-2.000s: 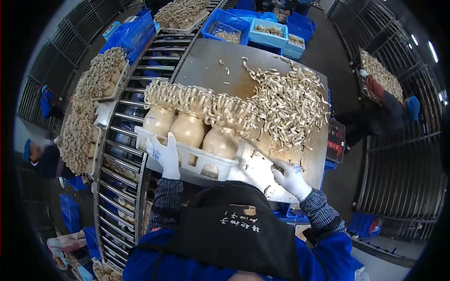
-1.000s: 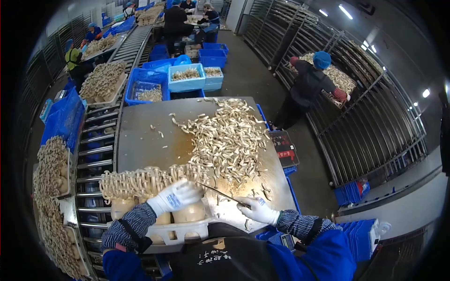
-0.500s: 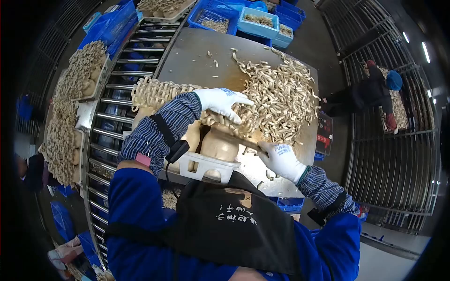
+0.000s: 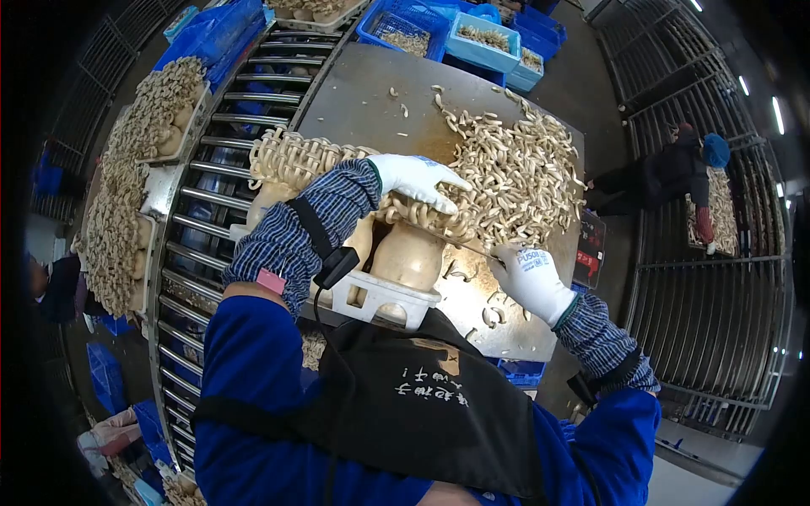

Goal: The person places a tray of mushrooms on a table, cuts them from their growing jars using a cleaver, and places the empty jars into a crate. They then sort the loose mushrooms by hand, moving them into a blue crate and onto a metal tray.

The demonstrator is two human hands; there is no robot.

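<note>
My left hand, in a white glove, is cupped over a clump of pale mushrooms with fingers bent against them. These mushrooms top a tan bottle-shaped block in a white plastic crate. Another mushroom clump sits at the crate's far left. My right hand, also gloved, is closed around a thin knife, whose blade lies at the base of the clump; its handle is hidden in the fist. A heap of loose mushrooms lies beyond both hands on the metal table.
A roller conveyor runs along the left, with crates of mushrooms past it. Blue baskets and a light-blue bin stand at the far edge. Another person works at the right by metal racks.
My right hand has drawn the knife rightward, and less of the blade shows. My left hand stays on the mushroom clump. The whole view has shifted slightly.
</note>
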